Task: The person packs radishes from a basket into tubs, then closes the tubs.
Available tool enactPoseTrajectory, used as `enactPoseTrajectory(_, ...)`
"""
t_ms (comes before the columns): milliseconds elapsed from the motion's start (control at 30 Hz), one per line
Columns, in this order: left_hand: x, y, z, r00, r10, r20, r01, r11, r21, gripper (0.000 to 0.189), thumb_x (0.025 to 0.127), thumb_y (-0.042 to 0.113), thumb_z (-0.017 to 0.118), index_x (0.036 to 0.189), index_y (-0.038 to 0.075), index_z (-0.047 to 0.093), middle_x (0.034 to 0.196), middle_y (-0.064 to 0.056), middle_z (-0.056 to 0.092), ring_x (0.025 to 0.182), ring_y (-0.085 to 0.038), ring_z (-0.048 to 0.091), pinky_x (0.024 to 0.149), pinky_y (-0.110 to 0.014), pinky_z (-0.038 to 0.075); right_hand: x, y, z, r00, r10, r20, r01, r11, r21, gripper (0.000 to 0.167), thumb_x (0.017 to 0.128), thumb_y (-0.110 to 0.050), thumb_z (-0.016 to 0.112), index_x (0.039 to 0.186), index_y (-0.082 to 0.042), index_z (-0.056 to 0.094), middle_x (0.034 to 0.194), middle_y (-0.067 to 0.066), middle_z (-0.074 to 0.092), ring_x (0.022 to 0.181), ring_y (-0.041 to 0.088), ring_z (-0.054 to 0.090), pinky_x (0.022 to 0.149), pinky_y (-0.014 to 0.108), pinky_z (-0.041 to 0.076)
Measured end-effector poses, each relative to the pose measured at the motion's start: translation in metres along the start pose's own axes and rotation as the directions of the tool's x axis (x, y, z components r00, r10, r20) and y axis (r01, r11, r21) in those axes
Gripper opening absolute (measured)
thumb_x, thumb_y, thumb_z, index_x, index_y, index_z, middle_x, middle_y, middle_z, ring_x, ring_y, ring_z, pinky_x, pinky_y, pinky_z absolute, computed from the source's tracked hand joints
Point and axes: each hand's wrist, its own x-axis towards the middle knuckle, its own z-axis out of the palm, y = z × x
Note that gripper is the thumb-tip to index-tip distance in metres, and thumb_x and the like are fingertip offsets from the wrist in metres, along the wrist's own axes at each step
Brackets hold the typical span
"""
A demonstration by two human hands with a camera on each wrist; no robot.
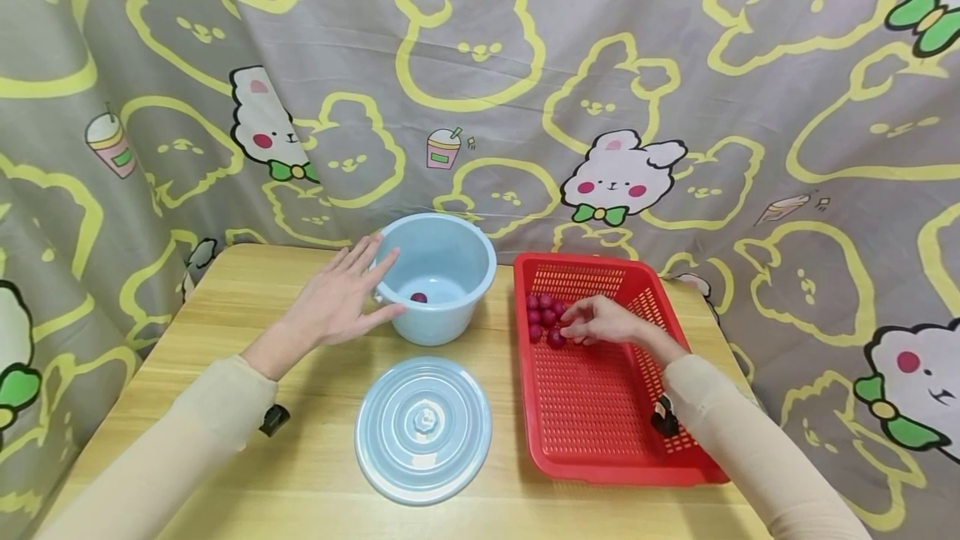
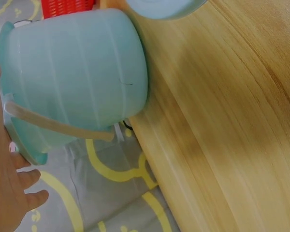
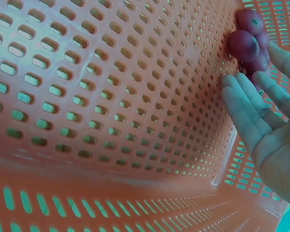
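Observation:
Several small, round, dark red fruits are clustered at the left of the red basket; their exact kind is unclear. My right hand is at the cluster's right side, its fingertips close to the fruits. In the right wrist view the fingers are fairly straight, beside the fruits; contact is hard to tell. My left hand spreads its fingers at the left rim of the light blue bucket. One dark red fruit lies on the bucket's bottom.
A round blue lid lies flat in front of the bucket. The bucket's pale handle hangs down its side. A patterned grey curtain stands behind the wooden table.

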Motion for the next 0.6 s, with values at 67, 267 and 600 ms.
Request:
enactPoseTrajectory(67,0.0,-0.0002,0.0003,1.0,-0.001,0.002,0.001,1.0,-0.003,0.092,0.101,0.069,0.051,0.169,0.012,0.026,0.178,-0.021,0.013,0.164,-0.043,0.022,0.131,-0.062,0.026,0.0008,0.0002,0.0013,1.0,0.011,0.006,-0.011,1.0,0.018,0.042,0.097,-0.017,0.076,0.127,0.011,0.068,0.099,0.017,0.079,0.085,0.017,0.075,0.079,0.036,0.067)
enactPoseTrajectory(267,0.0003,-0.0005,0.0013,1.0,-0.004,-0.001,0.004,1.0,-0.005,0.092,0.1,0.069,0.051,0.169,0.013,0.026,0.178,-0.02,0.013,0.164,-0.042,0.022,0.131,-0.062,0.026,0.0023,-0.0007,0.006,0.999,0.017,0.03,-0.018,0.999,0.029,0.039,0.097,-0.015,0.076,0.125,0.01,0.069,0.098,0.019,0.08,0.085,0.019,0.076,0.08,0.039,0.067)
enactPoseTrajectory(600,0.0007,0.0004,0.0008,1.0,0.001,-0.007,-0.001,1.0,-0.007,0.091,0.101,0.068,0.052,0.168,0.012,0.027,0.177,-0.021,0.014,0.163,-0.043,0.024,0.131,-0.062,0.027,0.003,-0.0053,0.0105,0.997,0.033,0.066,-0.035,0.999,0.03,0.037,0.097,-0.014,0.075,0.124,0.01,0.068,0.097,0.018,0.079,0.082,0.019,0.076,0.08,0.037,0.067)
